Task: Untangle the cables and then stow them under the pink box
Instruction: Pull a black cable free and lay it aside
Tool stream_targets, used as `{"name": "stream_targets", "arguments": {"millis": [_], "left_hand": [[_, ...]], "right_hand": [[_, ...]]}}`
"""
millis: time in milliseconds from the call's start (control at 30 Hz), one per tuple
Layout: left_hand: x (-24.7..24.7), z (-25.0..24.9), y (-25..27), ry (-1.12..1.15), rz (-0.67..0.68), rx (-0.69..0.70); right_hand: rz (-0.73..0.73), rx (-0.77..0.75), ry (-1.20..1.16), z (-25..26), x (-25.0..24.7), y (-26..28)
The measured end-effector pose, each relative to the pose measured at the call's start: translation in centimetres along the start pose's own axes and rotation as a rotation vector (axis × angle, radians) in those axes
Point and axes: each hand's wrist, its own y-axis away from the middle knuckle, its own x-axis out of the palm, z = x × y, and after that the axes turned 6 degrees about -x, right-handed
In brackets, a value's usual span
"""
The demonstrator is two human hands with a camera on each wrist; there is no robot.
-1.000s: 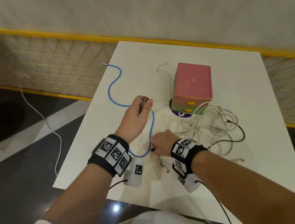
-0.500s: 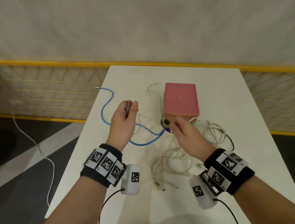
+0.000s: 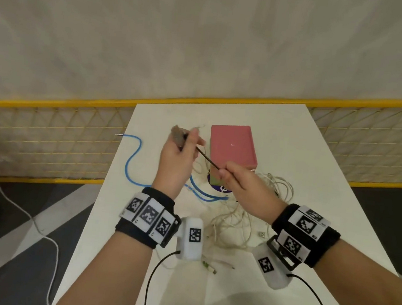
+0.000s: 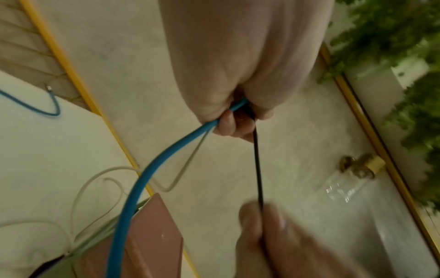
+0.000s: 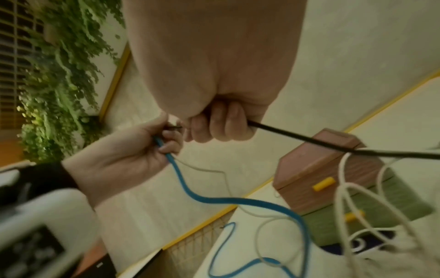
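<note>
With the black cable (image 3: 207, 162) pinched taut between left hand (image 3: 177, 159) and right hand (image 3: 239, 184) at centre frame, it is best drawn slowly free of the white tangle (image 3: 237, 219) lower right

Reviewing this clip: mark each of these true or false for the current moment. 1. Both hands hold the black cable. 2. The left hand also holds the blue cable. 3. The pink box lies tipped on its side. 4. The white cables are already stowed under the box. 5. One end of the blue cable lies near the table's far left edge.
1. True: the left hand and right hand hold the black cable stretched between them.
2. True: the blue cable runs out of the left hand's grip.
3. False: the pink box sits upright on the table.
4. False: the white cables lie in a loose tangle beside and in front of the box.
5. True: its plug end lies there.
</note>
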Motion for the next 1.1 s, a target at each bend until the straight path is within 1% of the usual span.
{"name": "stream_targets", "arguments": {"millis": [67,133,200,267,300,333,367,400,467,500,533,567,600,633,700,733,767,833,867,933,967,1000,1033,1100], "left_hand": [[-0.5,-0.2,-0.5,0.174,0.017,-0.054],[-0.6,-0.5,-0.8,0.326,0.038,-0.061],[-1.2,-1.0,-1.4,0.486,0.026,-0.076],[-2.5,-1.7,-2.1,0.569,0.000,-0.086],[-3.1,-2.0,-2.3,0.537,-0.013,-0.078],[-3.6,-2.3,-2.3,0.436,-0.012,-0.061],[-3.7,-2.5,-1.9,0.265,0.013,-0.028],[-3.3,-2.8,-1.4,0.079,0.085,0.010],[-1.7,-2.7,-0.1,-0.245,0.306,0.076],[-0.7,-2.4,0.4,-0.351,0.419,0.086],[0.0,-2.1,0.8,-0.425,0.492,0.087],[0.4,-1.9,0.8,-0.465,0.520,0.093],[0.4,-1.7,0.6,-0.460,0.498,0.083],[0.1,-1.6,0.1,-0.410,0.438,0.063],[-1.3,-1.6,-1.3,-0.315,0.242,0.056],[-2.3,-1.5,-1.9,-0.316,0.144,0.069],[-3.1,-1.4,-2.5,-0.335,0.077,0.082],[-4.4,-1.2,-3.0,-0.371,0.019,0.070],[-4.9,-0.9,-3.2,-0.381,0.005,0.050],[-5.6,0.0,-3.5,-0.399,-0.027,0.022],[-6.0,0.5,-3.5,-0.399,-0.044,0.012],[-6.3,0.9,-3.5,-0.402,-0.064,0.002],[-6.6,1.4,-3.5,-0.414,-0.078,-0.012],[-6.8,2.2,-3.1,-0.418,-0.095,-0.042]], "right_hand": [[0.026,0.017,0.030,-0.5,-0.6,0.4],[0.056,0.012,0.104,-0.7,-1.1,0.5],[0.098,0.016,0.206,-1.2,-1.7,0.6],[0.119,0.058,0.269,-2.1,-2.8,0.9],[0.119,0.082,0.294,-2.5,-3.5,1.1],[0.116,0.098,0.318,-2.7,-4.1,1.2],[0.108,0.099,0.333,-2.6,-4.5,1.2],[0.096,0.088,0.344,-2.2,-4.8,1.0],[0.051,0.048,0.357,-1.2,-4.9,0.0],[0.023,0.020,0.362,-0.6,-4.9,-0.6],[0.004,-0.007,0.367,0.0,-5.0,-1.1],[0.000,-0.026,0.363,0.4,-5.1,-1.5],[0.004,-0.026,0.353,0.7,-5.4,-1.8],[0.005,-0.011,0.341,0.7,-5.9,-1.8],[0.016,0.035,0.346,0.1,-7.3,-1.5],[0.033,0.048,0.353,-0.3,-7.8,-1.3],[0.057,0.046,0.357,-0.8,-8.2,-1.2],[0.135,-0.004,0.389,-1.6,-8.4,-1.3],[0.182,-0.030,0.449,-2.0,-8.2,-1.6],[0.258,-0.044,0.695,-2.6,-7.6,-2.9],[0.273,-0.036,0.828,-2.5,-7.3,-3.8],[0.267,-0.022,0.920,-2.0,-7.0,-4.9],[0.240,-0.004,0.950,-1.4,-6.7,-6.1],[0.137,0.022,0.884,-0.4,-6.1,-8.6]]}}
